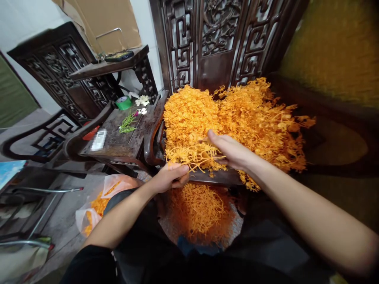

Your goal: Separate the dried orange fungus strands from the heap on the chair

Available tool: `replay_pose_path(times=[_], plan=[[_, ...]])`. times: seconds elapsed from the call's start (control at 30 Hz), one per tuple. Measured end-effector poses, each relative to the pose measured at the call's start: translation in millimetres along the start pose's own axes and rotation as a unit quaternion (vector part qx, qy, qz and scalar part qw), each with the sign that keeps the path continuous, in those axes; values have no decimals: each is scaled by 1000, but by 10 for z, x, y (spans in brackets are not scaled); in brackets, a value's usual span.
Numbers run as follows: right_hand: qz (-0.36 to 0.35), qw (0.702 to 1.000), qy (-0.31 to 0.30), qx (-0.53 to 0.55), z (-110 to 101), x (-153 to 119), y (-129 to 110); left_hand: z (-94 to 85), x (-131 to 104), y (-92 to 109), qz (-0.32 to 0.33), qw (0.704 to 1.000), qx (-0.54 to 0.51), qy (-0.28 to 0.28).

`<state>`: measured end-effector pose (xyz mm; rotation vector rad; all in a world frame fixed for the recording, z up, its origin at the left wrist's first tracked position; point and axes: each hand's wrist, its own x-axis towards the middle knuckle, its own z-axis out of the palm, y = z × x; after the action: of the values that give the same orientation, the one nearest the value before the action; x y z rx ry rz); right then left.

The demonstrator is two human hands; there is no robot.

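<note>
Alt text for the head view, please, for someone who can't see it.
A person's left hand holds orange stems, the right hand at their other end, before an orange heap on a carved dark wooden chair, with another pile below. A small table alongside bears a green tape roll.

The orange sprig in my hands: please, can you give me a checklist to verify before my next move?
1. Left hand closed on the orange sprig: ok, thumb and fingers pinch its near end.
2. Right hand gripping firmly: cannot tell, its fingers are partly hidden.
3. Sprig free of the orange pile: cannot tell, they overlap in this view.
4. Pile fully on the seat: not ok, some branches hang over the front edge.
5. Green tape roll away from both hands: ok, on the side table.
</note>
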<state>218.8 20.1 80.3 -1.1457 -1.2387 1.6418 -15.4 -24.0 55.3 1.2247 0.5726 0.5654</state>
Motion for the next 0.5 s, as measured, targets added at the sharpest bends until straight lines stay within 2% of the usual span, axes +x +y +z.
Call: replay_pose_path(times=[0.07, 0.17, 0.23, 0.27, 0.3, 0.37, 0.5], plan=[[-53, 998, 37, -7, -18, 66, 22, 17, -19, 3, -9, 1000, 21, -5], [-149, 974, 160, 66, -241, 255, 20, 42, -53, 12, -18, 998, 43, -34], [-160, 954, 227, 112, -450, 361, -9, 37, -77, 25, -15, 998, 38, -46], [-156, 951, 240, 116, -536, 388, -27, 25, -87, 35, -10, 998, 36, -44], [-149, 954, 237, 111, -595, 393, -43, 9, -95, 46, -2, 999, 37, -36], [-136, 968, 195, 85, -617, 347, -57, -29, -104, 68, 8, 999, 51, -15], [-133, 985, 87, 73, -423, 185, -16, -64, -109, 88, -11, 998, 62, -11]])
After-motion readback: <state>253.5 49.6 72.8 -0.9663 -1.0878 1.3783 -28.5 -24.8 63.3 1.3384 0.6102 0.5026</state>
